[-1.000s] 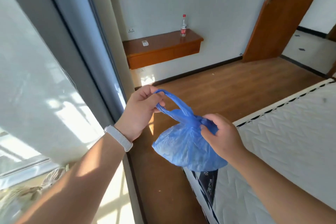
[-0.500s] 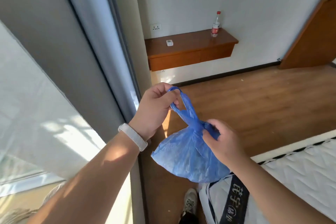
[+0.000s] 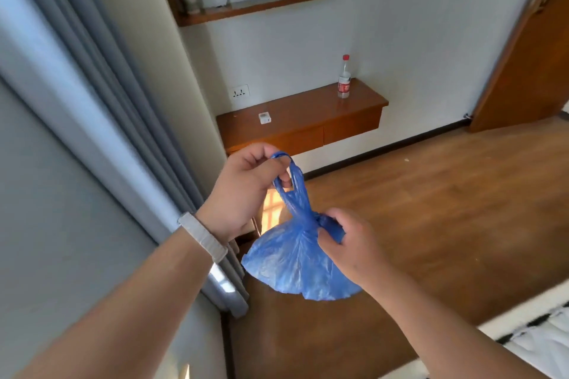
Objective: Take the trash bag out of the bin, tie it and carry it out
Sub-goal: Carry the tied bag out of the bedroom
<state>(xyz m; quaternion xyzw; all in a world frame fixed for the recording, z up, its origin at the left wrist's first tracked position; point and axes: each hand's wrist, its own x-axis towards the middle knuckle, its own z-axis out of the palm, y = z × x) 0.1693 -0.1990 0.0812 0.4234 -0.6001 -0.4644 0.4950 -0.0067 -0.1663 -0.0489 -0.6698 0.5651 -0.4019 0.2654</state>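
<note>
From the head view we hold the blue trash bag (image 3: 295,258) in the air between us and the wooden floor (image 3: 431,209), already out of any bin; no bin is in sight. Our left hand (image 3: 246,191) has its fingers curled tight around the bag's looped handles, drawing them up and away, while our right hand (image 3: 348,243) pinches the gathered neck just beside the knot, we judge to cinch the tie before carrying it out. The bag is thin, crinkled, slightly translucent plastic, bulging round below and twisted to a narrow rope above. Behind it are grey pleated curtains (image 3: 101,120) and a glossy wall-mounted wooden shelf (image 3: 304,123).
</note>
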